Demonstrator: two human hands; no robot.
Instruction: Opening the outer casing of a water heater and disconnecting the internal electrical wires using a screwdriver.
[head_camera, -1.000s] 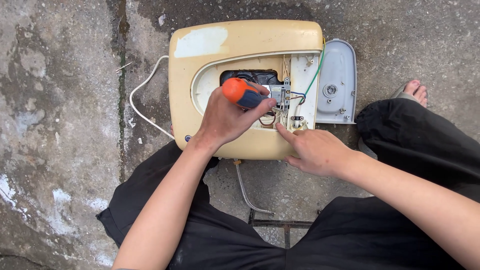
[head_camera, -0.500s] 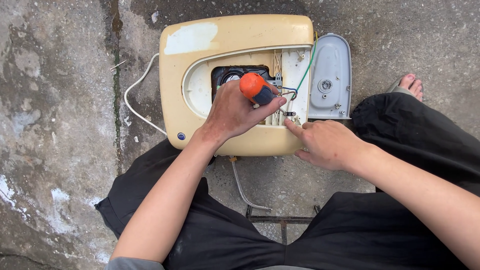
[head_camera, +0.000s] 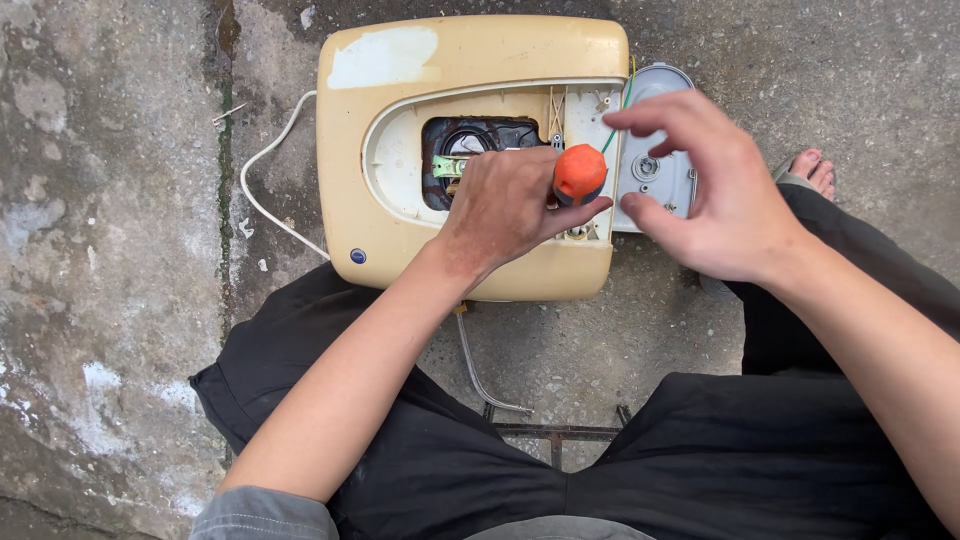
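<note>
A yellowed cream appliance housing lies flat on the concrete, its inner panel open on a dark cavity with wires. My left hand grips a screwdriver with an orange handle, held upright over the panel's right part. My right hand hovers just right of the handle, fingers spread and curled, holding nothing. Under it lies a grey oval cover, partly hidden by the fingers.
A white cord loops out from the housing's left side. A thin metal hose runs from its near edge toward a low metal stool frame between my black-trousered legs. My bare foot rests at right.
My right hand has lifted off the panel's lower right corner and opened beside the screwdriver handle. The left hand with the screwdriver shifted slightly right. The view moved closer.
</note>
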